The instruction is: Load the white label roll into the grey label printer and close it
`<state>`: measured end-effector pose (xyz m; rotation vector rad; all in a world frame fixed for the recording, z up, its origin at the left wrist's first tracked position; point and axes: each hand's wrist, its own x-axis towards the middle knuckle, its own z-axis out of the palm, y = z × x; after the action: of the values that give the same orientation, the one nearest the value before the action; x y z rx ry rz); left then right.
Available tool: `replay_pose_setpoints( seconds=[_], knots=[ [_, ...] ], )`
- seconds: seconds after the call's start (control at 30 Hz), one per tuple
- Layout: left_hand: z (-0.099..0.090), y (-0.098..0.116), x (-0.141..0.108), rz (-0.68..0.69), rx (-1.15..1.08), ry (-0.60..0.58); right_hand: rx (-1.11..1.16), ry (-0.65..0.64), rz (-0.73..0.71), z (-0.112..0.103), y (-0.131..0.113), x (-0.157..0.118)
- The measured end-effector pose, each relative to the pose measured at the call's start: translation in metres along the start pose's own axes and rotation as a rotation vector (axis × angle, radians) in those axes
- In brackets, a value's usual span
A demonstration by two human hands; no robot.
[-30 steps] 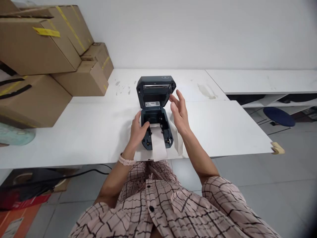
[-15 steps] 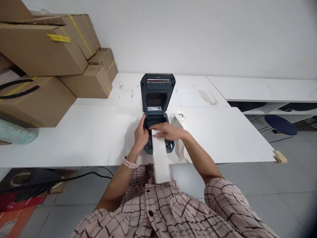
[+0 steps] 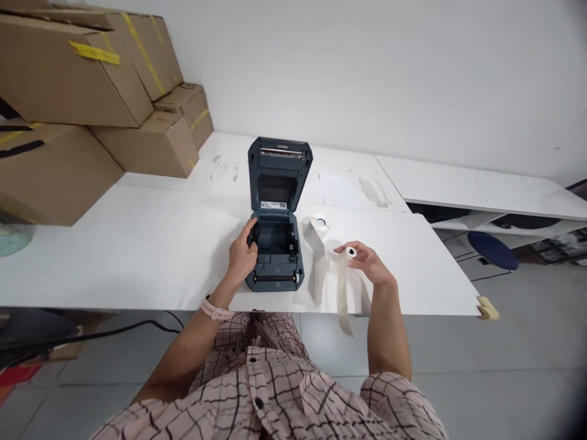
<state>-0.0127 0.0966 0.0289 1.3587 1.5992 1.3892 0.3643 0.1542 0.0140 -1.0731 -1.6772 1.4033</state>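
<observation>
A dark grey label printer (image 3: 275, 249) stands on the white table, its lid (image 3: 279, 174) tilted up and its paper bay showing bare. My left hand (image 3: 242, 255) grips the bay's left side, forefinger along the rim and thumb bent over the inner edge. To the right of the printer, my right hand (image 3: 369, 261) holds a small label roll (image 3: 351, 252) between thumb and fingers. From it a strip of labels (image 3: 343, 293) hangs past the table's front edge. Between printer and right hand, another label roll (image 3: 320, 223) sits on the table with its paper partly unwound.
Cardboard boxes (image 3: 151, 143) are stacked at the table's left end. A white sheet (image 3: 342, 190) lies behind the rolls. The table (image 3: 413, 269) has a padded front right corner (image 3: 488, 307), and a blue stool (image 3: 493, 249) stands beyond it.
My right hand has lifted the small label roll out of the printer's bay and carried it right. My left hand stays on the printer's side. The view has shifted slightly right.
</observation>
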Motion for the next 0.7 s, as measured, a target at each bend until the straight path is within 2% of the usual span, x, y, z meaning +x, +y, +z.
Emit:
replay_pose_setpoints(
  seconds=[0.17,0.27,0.37,0.43,0.5,0.6,0.7],
  knots=[
    [0.002,-0.005,0.000,-0.012,-0.072,0.061,0.032,-0.109,0.026,0.012,0.020,0.018],
    [0.001,-0.004,-0.001,-0.011,0.004,0.062,0.120,-0.061,-0.005,0.004,0.030,0.019],
    [0.001,-0.003,-0.003,-0.024,0.065,0.059,0.168,0.021,-0.017,-0.009,0.026,0.029],
    [0.001,-0.003,-0.003,-0.012,0.075,0.068,0.107,0.016,-0.022,-0.013,0.018,0.049],
    [0.002,-0.004,-0.002,0.008,0.086,0.081,0.023,-0.049,-0.005,-0.010,0.008,0.075],
    [0.003,-0.006,-0.001,0.009,0.106,0.101,-0.076,-0.117,0.062,0.006,-0.002,0.113],
    [0.003,-0.005,-0.001,-0.007,0.122,0.112,-0.136,-0.091,0.093,0.024,-0.008,0.133]
  ],
)
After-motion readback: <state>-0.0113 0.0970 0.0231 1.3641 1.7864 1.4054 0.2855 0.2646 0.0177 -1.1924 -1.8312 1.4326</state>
